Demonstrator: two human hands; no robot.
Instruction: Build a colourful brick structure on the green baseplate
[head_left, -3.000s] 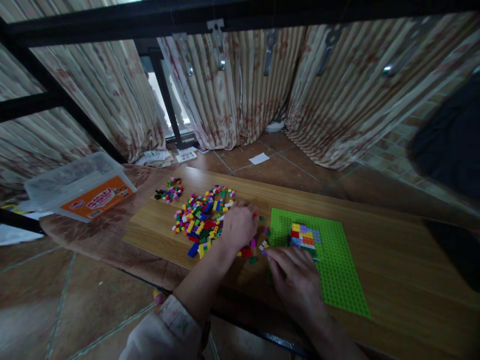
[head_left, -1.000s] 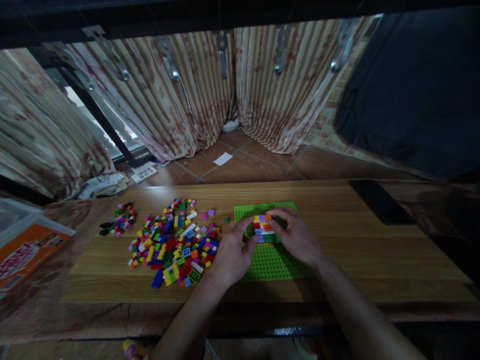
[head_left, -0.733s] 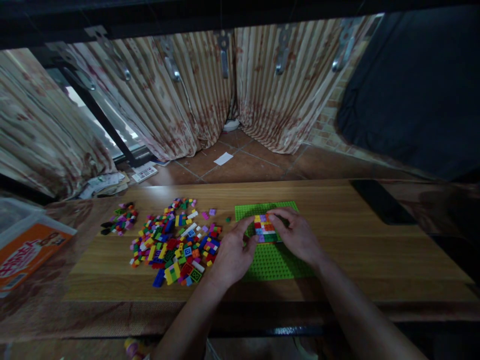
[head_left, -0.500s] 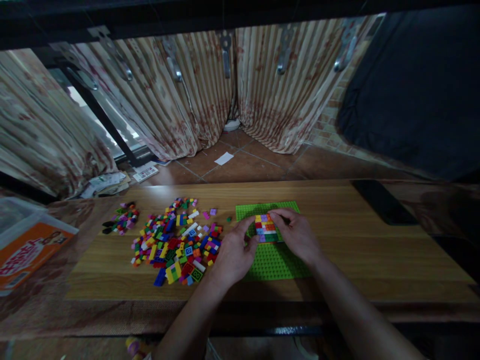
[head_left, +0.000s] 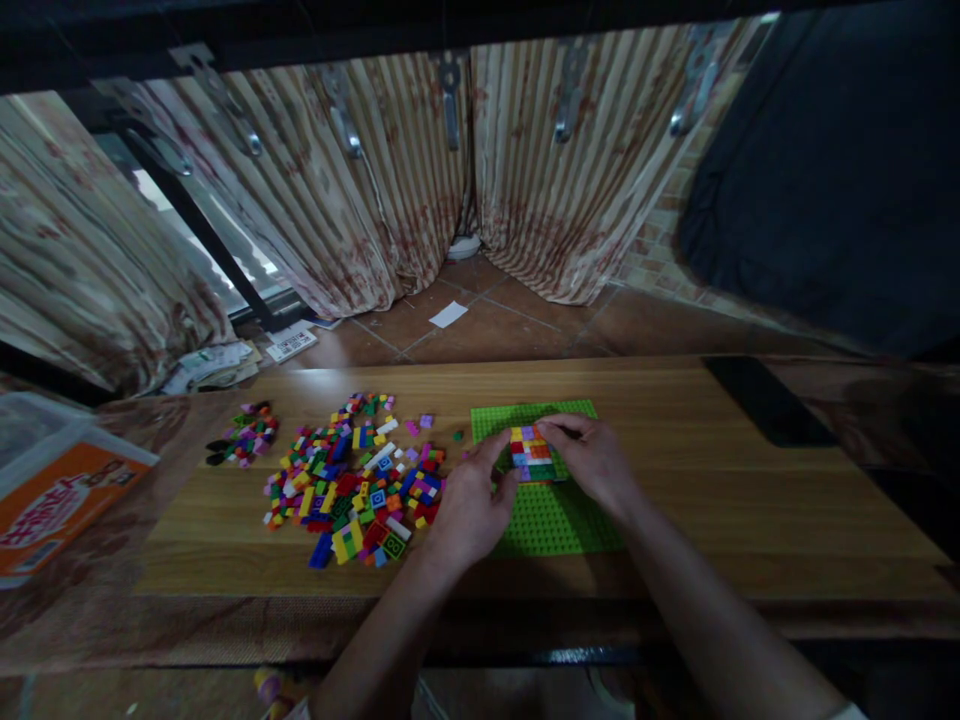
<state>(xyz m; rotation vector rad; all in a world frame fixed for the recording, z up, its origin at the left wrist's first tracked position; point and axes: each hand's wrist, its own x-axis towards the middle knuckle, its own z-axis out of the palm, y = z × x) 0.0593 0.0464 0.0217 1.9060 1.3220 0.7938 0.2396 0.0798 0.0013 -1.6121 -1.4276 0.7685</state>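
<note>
A block of multicoloured toy bricks (head_left: 534, 456), built up in rows, rests on a green studded baseplate (head_left: 555, 525). My left hand (head_left: 474, 500) grips its left side, with thumb and fingers against the edge. On the far right corner, the fingers of my right hand (head_left: 592, 455) press the same brick block. Part of the block's right edge is hidden behind those fingers. Just left of my left hand spreads a heap of loose toy bricks (head_left: 352, 490) in many colours.
A smaller brick cluster (head_left: 251, 435) lies at the left of the wooden board (head_left: 675, 520). A dark flat phone-like slab (head_left: 769, 400) is at the far right. An orange-labelled plastic box (head_left: 67, 490) stands at the left edge. Striped curtains (head_left: 540, 170) hang behind.
Both hands stay on the brick block with almost no movement. The right fingers have shifted very slightly to the left; the whole view has moved a little.
</note>
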